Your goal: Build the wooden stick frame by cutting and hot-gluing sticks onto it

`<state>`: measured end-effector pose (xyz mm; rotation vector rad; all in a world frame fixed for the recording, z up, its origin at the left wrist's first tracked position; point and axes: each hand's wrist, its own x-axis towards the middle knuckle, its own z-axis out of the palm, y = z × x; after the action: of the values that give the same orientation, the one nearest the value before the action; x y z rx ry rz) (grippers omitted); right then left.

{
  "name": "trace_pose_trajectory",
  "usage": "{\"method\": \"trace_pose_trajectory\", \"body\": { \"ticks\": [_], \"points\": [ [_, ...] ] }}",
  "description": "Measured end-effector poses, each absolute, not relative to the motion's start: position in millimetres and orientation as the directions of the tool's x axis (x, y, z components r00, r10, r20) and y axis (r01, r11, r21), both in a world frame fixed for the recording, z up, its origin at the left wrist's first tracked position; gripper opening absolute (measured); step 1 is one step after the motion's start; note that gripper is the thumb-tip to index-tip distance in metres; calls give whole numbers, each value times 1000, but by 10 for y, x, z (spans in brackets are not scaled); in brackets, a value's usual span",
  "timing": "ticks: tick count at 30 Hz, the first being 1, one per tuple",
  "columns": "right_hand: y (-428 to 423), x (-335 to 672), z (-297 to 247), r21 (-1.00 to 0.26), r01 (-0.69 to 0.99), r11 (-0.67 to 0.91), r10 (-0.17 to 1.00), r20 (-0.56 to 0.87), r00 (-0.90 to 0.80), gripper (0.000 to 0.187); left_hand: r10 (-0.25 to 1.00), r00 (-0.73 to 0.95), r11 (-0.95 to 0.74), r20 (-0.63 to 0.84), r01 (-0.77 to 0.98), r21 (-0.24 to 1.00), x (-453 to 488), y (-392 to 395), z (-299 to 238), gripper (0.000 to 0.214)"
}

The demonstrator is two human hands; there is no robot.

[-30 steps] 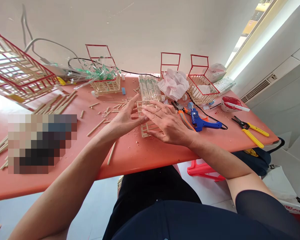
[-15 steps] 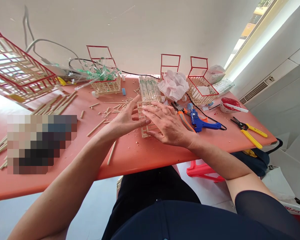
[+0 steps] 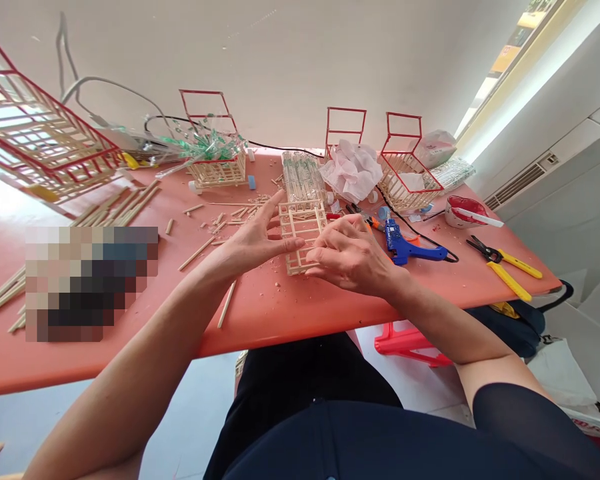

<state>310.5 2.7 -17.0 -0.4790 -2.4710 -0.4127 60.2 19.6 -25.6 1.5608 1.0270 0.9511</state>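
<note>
A small basket frame of pale wooden sticks (image 3: 295, 225) lies on the table in front of me, its open grid facing up. My left hand (image 3: 257, 239) holds its left side, the thumb lying over the frame and the index finger stretched towards the far corner. At the right side, my right hand (image 3: 353, 257) is closed with bent fingers, its thumb and fingertips at the frame's near right edge. Those fingers hide part of that edge. Just beyond the frame lies a bundle of clear-wrapped sticks (image 3: 301, 175).
A blue glue gun (image 3: 405, 248), yellow-handled pliers (image 3: 503, 260) and a red-stained bowl (image 3: 463, 212) are on the right. Behind stand red-rimmed stick baskets (image 3: 411, 180), one under crumpled pink plastic (image 3: 351, 170). Loose sticks (image 3: 123, 203) and a blurred-out patch (image 3: 93, 287) lie left.
My right hand has drawn back from the top of the frame to its right edge, its fingers now curled. More of the grid shows. The left hand stays at the left side.
</note>
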Motion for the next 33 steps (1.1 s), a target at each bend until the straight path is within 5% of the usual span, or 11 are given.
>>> {"method": "trace_pose_trajectory", "body": {
  "ticks": [9, 24, 33],
  "points": [
    [-73, 2999, -175, 249, 466, 849, 311, 478, -821, 21, 938, 341, -135, 61, 199, 971, 604, 214, -236, 122],
    [-61, 2984, -235, 255, 422, 870, 218, 568, -794, 14, 949, 313, -119, 33, 259, 958, 575, 234, -258, 124],
    [-15, 3038, -198, 168, 449, 878, 283, 574, -768, 17, 936, 347, -146, 68, 205, 968, 567, 215, -256, 124]
  ]
}}
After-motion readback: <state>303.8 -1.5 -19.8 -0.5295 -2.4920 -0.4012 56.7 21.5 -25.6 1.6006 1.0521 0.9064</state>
